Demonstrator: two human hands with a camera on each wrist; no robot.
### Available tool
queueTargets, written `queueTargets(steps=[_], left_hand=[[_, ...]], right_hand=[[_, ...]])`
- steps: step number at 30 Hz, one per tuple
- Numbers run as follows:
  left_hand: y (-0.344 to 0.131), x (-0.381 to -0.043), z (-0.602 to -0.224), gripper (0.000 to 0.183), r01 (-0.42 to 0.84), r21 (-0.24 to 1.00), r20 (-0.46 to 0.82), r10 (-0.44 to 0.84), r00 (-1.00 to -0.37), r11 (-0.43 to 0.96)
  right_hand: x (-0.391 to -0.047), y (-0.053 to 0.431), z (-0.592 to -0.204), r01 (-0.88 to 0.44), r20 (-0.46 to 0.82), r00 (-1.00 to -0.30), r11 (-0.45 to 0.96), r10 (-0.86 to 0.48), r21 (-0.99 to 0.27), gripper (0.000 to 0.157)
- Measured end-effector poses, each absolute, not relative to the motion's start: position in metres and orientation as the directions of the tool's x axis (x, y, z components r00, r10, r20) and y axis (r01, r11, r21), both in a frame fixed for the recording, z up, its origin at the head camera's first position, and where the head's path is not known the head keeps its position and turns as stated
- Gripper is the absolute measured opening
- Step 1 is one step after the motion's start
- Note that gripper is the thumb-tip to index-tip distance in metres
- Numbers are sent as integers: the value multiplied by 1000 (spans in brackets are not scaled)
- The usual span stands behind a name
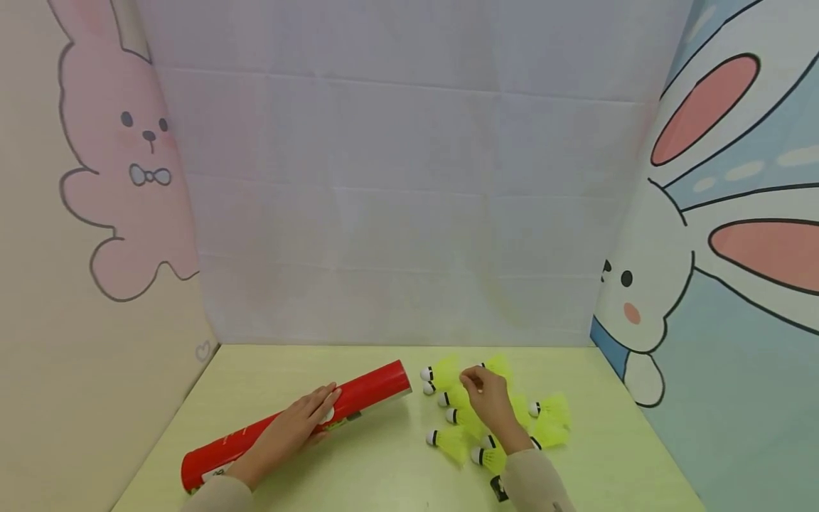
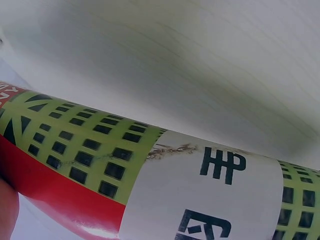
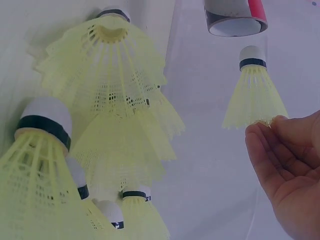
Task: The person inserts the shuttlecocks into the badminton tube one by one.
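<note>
My left hand [image 1: 291, 430] grips a red shuttlecock tube [image 1: 374, 387] around its middle, fingers laid over the top. The tube lies at a slant, its far end toward the shuttlecocks; its green and white printed side [image 2: 215, 190] fills the left wrist view. With thumb and fingertips, my right hand [image 3: 295, 165] pinches the skirt rim of a yellow shuttlecock [image 3: 254, 97]. That shuttlecock's white cork points toward the tube's open end [image 3: 235, 26], a short gap apart. In the head view the right hand [image 1: 489, 398] is above the group of shuttlecocks.
Several more yellow shuttlecocks [image 1: 451, 444] lie on the pale table [image 1: 384, 469] around and under the right hand, two overlapping at the right [image 1: 552, 419]. A small black item [image 1: 498, 488] is beside the right sleeve. White and rabbit-printed cloth walls [image 1: 397, 213] enclose the table.
</note>
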State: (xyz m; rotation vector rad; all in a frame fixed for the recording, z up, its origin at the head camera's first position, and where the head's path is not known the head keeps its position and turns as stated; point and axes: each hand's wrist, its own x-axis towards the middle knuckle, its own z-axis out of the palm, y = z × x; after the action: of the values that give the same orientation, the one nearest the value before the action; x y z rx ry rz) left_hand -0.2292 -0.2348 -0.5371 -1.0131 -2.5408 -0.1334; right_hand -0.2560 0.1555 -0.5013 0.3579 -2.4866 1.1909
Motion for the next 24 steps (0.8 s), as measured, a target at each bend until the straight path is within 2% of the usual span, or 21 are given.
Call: queueTargets(steps=[8, 10, 24], left_hand=[[-228, -230, -533, 91, 719, -68, 420, 674, -608, 691], [-227, -230, -534, 84, 729, -67, 418, 683, -599, 681], [-216, -228, -530, 84, 730, -71, 416, 685, -598, 680]], right_hand=[[-255, 149, -500, -377, 410, -908, 601, -89, -704, 7], [-253, 146, -498, -382, 407, -908, 597, -100, -705, 8], [-249, 127, -501, -459, 432, -882, 555, -188, -694, 6]])
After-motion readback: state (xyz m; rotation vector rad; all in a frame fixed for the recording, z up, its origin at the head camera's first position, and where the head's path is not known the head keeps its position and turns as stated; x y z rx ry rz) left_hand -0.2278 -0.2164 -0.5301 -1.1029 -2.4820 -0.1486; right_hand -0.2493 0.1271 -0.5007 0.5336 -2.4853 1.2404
